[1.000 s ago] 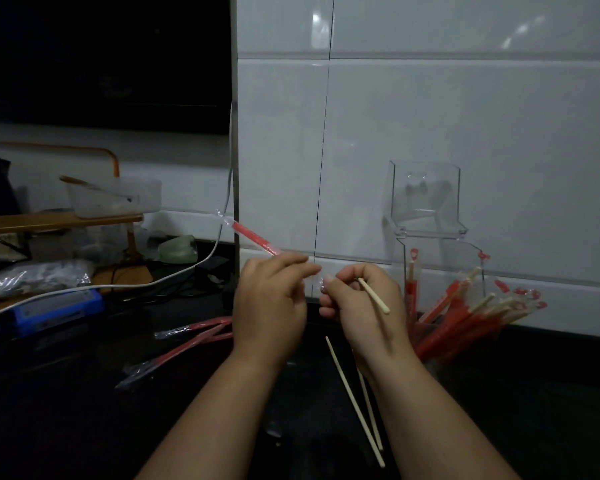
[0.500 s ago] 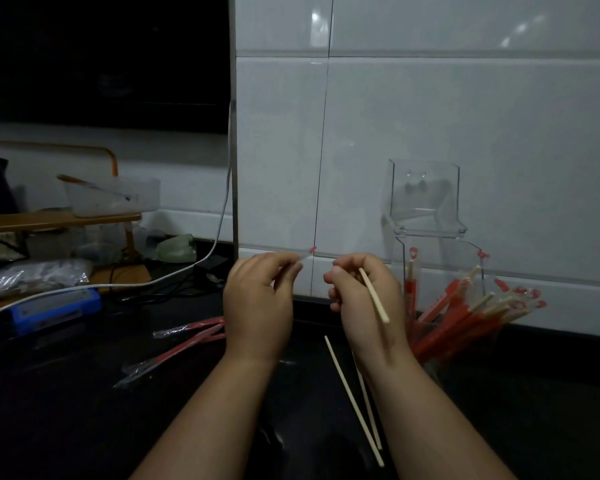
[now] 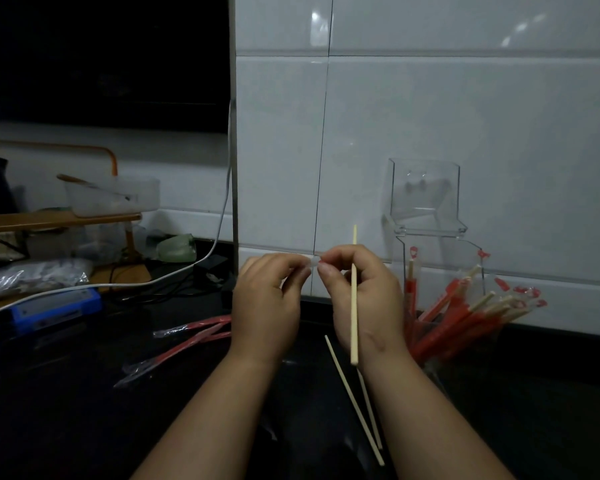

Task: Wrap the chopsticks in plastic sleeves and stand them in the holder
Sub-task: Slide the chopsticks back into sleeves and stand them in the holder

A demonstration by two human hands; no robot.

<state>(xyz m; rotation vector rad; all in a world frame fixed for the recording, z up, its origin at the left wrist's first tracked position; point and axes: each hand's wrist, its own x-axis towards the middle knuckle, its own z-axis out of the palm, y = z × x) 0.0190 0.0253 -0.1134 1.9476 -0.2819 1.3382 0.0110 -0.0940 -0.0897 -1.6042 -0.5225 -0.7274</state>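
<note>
My right hand [image 3: 364, 296] holds a bare wooden chopstick [image 3: 354, 306] nearly upright, its tip above the knuckles. My left hand [image 3: 267, 299] faces it, and the fingertips of both hands pinch the clear end of a plastic sleeve [image 3: 314, 263] between them; most of the sleeve is hidden. Two more bare chopsticks [image 3: 352, 400] lie on the black counter under my right wrist. A clear holder [image 3: 440, 271] at the right holds several red-sleeved chopsticks [image 3: 465, 320] leaning right. Empty red sleeves [image 3: 187, 341] lie on the counter left of my left hand.
A white tiled wall stands behind. On the left are a blue box [image 3: 49, 311], a white cable [image 3: 174, 271], a crumpled plastic bag [image 3: 32, 277] and a wooden rack [image 3: 59, 220] with a clear container [image 3: 113, 199].
The red sleeve that stuck out up-left from my left hand is now drawn in between my fingertips. The chopstick in my right hand has swung from a slant to nearly upright.
</note>
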